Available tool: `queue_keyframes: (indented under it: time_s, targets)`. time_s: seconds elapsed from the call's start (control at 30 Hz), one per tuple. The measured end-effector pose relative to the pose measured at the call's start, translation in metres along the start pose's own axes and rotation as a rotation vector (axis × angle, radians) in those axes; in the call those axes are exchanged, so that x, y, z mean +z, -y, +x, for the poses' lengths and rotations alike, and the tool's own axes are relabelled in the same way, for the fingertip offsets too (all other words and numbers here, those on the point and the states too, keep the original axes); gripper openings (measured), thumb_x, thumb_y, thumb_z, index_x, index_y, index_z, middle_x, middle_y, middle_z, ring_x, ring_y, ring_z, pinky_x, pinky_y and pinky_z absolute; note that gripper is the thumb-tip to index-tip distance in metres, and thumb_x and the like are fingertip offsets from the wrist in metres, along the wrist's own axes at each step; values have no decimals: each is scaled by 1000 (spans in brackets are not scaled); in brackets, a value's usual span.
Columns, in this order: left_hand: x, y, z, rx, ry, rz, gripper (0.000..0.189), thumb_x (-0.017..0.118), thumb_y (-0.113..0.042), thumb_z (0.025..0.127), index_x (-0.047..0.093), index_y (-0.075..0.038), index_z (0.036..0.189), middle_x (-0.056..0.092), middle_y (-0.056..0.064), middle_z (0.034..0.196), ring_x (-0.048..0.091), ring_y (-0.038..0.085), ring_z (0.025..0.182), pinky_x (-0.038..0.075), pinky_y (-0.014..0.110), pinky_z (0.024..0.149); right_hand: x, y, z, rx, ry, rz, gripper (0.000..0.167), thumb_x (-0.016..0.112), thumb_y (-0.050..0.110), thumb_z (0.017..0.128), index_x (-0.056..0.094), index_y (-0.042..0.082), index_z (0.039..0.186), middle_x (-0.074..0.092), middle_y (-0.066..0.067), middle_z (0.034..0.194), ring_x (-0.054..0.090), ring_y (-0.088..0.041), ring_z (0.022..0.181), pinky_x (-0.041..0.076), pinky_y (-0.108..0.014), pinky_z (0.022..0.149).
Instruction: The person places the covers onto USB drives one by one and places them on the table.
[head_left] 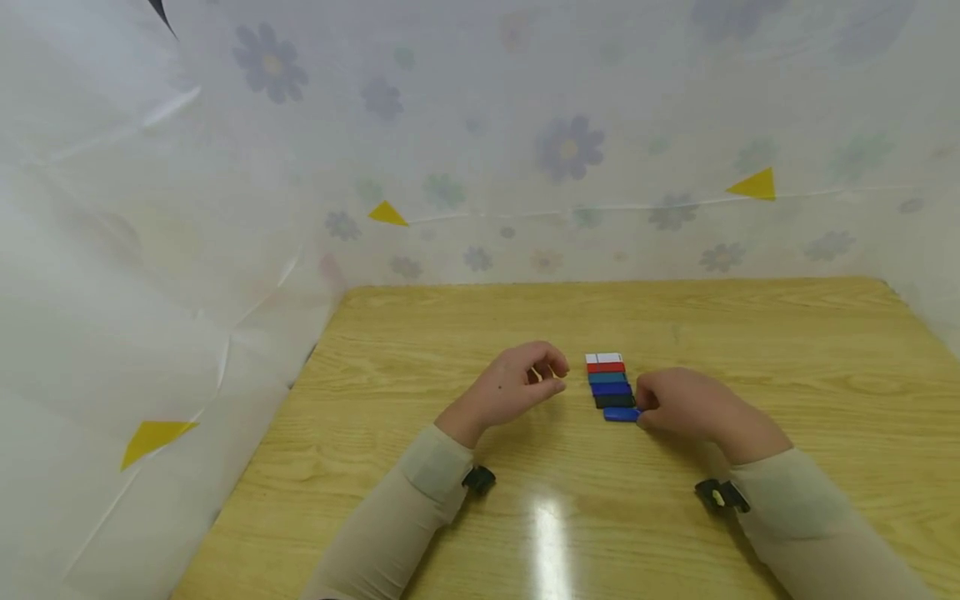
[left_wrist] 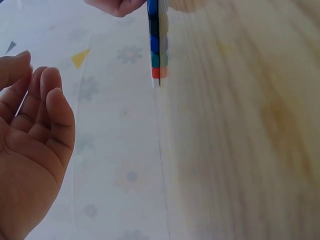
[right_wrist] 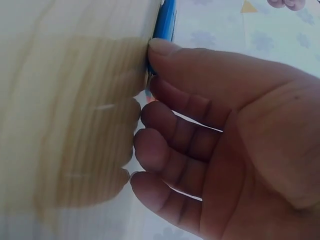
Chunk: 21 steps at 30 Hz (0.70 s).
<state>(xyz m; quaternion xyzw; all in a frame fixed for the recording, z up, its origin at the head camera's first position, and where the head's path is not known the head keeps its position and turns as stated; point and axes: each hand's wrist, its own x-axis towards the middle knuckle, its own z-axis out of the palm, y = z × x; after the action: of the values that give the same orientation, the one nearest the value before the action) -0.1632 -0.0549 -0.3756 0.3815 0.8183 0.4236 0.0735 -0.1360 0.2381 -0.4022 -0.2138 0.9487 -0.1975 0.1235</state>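
A column of small flat coloured pieces lies on the table: a white piece (head_left: 603,358) farthest away, then a red piece (head_left: 606,367), a teal piece (head_left: 607,377), a dark blue piece (head_left: 611,388) and a black piece (head_left: 614,401). Closest to me is a brighter blue piece (head_left: 620,414), a little right of the column's line. My right hand (head_left: 686,404) pinches its right end between thumb and forefinger; the other fingers curl near the tabletop. To the left of the column, my left hand (head_left: 517,383) hovers with loosely bent fingers, holding nothing. The pieces' exact kind cannot be made out.
The wood-grain table (head_left: 375,367) meets a flower-patterned sheet (head_left: 480,150) at the back and on the left. Yellow triangles (head_left: 387,213) mark the sheet. A dark strap device (head_left: 478,481) sits at the left wrist, another device (head_left: 722,496) at the right.
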Motion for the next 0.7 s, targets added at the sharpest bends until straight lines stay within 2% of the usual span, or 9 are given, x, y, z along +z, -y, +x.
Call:
queue_keyframes:
  time_s: [0.27, 0.53, 0.63, 0.7]
  targets:
    - [-2, -1, 1, 3, 11, 8, 12, 65, -18, 102, 64, -16, 113, 64, 1, 110, 59, 9, 91, 51, 26, 77, -2, 3, 1, -8, -4, 0, 24, 77, 24, 89, 57, 18, 78, 52, 6, 71, 45, -13, 62, 37, -33, 60]
    - [-2, 1, 2, 15, 27, 22, 11, 64, -17, 102, 64, -16, 112, 65, 4, 111, 59, 7, 90, 51, 25, 77, 0, 8, 0, 33, -1, 54, 37, 79, 39, 88, 54, 16, 72, 46, 4, 63, 41, -13, 57, 34, -32, 56]
    - [-1, 2, 1, -7, 22, 16, 10, 64, -17, 102, 64, -16, 112, 66, 4, 112, 59, 8, 90, 51, 26, 77, 2, 7, 0, 37, 0, 86, 39, 78, 40, 89, 53, 16, 71, 44, 4, 62, 40, -13, 56, 34, -32, 56]
    - [0, 2, -1, -45, -3, 14, 10, 64, -18, 102, 64, -18, 113, 65, 0, 109, 59, 8, 90, 51, 27, 77, 3, 6, -1, 35, 1, 114, 39, 78, 39, 89, 52, 15, 71, 44, 4, 62, 40, -13, 56, 34, -32, 56]
